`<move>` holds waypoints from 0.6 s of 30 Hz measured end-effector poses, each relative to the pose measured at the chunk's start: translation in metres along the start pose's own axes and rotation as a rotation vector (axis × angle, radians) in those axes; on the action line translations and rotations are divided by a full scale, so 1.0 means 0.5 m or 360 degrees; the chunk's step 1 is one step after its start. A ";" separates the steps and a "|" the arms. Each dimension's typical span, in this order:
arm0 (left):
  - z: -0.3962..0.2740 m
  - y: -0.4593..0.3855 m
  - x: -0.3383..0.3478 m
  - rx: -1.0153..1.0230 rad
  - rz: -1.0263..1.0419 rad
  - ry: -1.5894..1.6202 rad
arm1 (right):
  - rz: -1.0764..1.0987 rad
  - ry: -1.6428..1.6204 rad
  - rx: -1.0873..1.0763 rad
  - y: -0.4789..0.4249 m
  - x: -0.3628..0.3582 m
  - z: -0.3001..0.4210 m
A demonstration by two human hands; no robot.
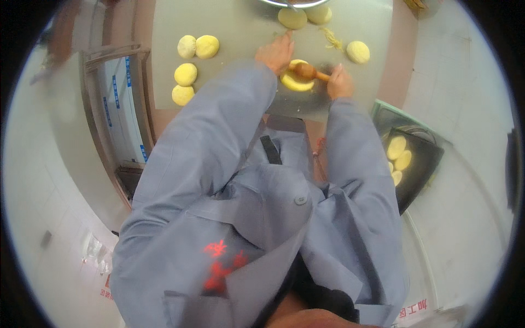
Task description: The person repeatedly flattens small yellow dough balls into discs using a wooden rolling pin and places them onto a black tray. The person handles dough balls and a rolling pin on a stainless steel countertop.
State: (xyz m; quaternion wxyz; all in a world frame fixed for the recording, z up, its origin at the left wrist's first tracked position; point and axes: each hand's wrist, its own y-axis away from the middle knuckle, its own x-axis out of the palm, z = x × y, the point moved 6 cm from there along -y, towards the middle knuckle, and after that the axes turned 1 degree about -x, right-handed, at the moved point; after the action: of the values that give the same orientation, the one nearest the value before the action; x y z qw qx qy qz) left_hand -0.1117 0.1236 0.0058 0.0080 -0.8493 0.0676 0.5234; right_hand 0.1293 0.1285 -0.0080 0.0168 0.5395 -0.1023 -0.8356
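A wooden rolling pin with a thick rounded middle lies across a yellow dough round, pressing a hollow into it. My right hand grips the pin's right handle. At the other end, my left hand is closed around the left handle, which is mostly hidden by the fingers. Both hands are just above the metal worktop. Beyond them, two dough rounds sit against a metal bowl, cut off by the top edge. A strand of dough scraps lies near my right hand.
Two dough rounds touch at the far left, with two more nearer me. Another round sits at the right. Lower right, a black tray holds several flat dough pieces. A cabinet-like frame stands left.
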 end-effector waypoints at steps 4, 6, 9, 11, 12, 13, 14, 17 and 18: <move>-0.008 0.037 -0.011 0.0062 -0.0239 0.0050 | -0.0555 -0.0284 -0.0456 0.131 -0.003 0.005; -0.007 0.070 -0.010 -0.0136 0.0071 0.0171 | -0.0101 -0.0112 -0.0267 0.114 -0.018 0.021; -0.008 0.015 -0.050 -0.0424 0.0438 0.0264 | 0.0236 0.0003 -0.0180 0.085 -0.026 0.016; -0.002 0.022 -0.080 -0.0455 0.0360 0.0321 | 0.0241 -0.0073 -0.0152 0.087 -0.021 0.000; 0.024 0.040 -0.071 -0.0493 0.0359 0.0264 | 0.0224 -0.0082 -0.0162 0.091 -0.009 0.016; 0.058 0.072 -0.045 -0.0533 0.0359 0.0209 | 0.0210 -0.0090 -0.0172 0.101 0.005 0.052; 0.079 0.084 -0.028 -0.0569 0.0350 0.0159 | 0.0188 -0.0093 -0.0188 0.098 0.012 0.076; 0.083 -0.003 -0.048 -0.0534 0.0277 0.0083 | 0.0023 -0.0119 -0.0086 -0.006 0.016 0.097; 0.084 0.010 -0.040 -0.0350 0.0179 -0.0013 | -0.0006 -0.0152 -0.0070 0.014 0.026 0.095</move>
State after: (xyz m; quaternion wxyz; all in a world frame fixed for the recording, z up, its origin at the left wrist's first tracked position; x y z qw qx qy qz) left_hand -0.1583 0.1245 0.0052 -0.1144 -0.8378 0.0573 0.5308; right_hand 0.0803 0.1272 0.0005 0.0220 0.4986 -0.0836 -0.8625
